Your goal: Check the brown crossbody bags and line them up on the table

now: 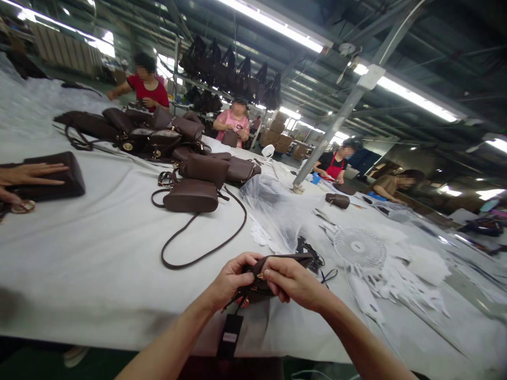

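Near the front edge of the white-covered table, my left hand (237,275) grips the left end of a dark brown bag (259,293), thumb on top. My right hand (291,279) pinches a small gold metal piece (260,275) on the same bag, its other fingers curled. The bag's far part shows behind my right hand; its underside is hidden. From its left end hangs a black tag (229,336) with a pale label, over the table edge.
Brown bags (190,195) are piled at the back left, one strap looping forward. Clear plastic (273,206), a white fan (359,247) and white pieces (412,287) lie to the right. At far left another person's hand (35,174) rests on a dark bag. Several people work behind.
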